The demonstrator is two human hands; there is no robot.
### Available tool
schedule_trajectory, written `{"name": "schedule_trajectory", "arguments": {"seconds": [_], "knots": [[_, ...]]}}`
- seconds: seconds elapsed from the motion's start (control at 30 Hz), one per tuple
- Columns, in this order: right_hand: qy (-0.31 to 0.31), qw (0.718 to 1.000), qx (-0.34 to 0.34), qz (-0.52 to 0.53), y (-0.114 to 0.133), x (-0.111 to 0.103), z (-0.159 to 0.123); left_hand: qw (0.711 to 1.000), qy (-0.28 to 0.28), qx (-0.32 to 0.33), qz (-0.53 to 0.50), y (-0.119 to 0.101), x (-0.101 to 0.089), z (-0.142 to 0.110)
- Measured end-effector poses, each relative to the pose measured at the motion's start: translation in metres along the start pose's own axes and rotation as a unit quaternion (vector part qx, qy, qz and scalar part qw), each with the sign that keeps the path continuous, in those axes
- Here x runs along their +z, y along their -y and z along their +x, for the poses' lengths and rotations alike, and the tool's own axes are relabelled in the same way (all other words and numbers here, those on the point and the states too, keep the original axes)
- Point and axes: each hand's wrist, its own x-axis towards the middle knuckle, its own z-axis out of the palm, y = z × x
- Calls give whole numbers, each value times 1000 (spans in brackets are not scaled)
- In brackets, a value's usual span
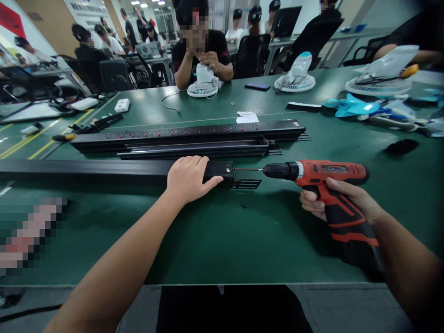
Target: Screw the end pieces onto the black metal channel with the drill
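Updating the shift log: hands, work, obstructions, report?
Left hand holding black bar; right hand gripping orange drill. Bit lined up with bar's end. Small dark piece on table, clear of bit.

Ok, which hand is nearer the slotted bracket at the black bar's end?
Left. The left hand rests on the black bar, just to the left of the slotted bracket; the right hand is farther off to its right, gripping the orange drill.

Red-black drill (343, 210), black bar (104, 172), green tabletop (222, 249); turquoise blades (357, 106)
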Motion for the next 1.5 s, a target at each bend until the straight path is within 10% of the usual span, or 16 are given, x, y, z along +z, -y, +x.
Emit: {"name": "schedule_trajectory", "arguments": {"seconds": [1.5], "knots": [[-16,999,-8,30,0,-1,0,1000,8,-5,-10,1,1,-1]]}}
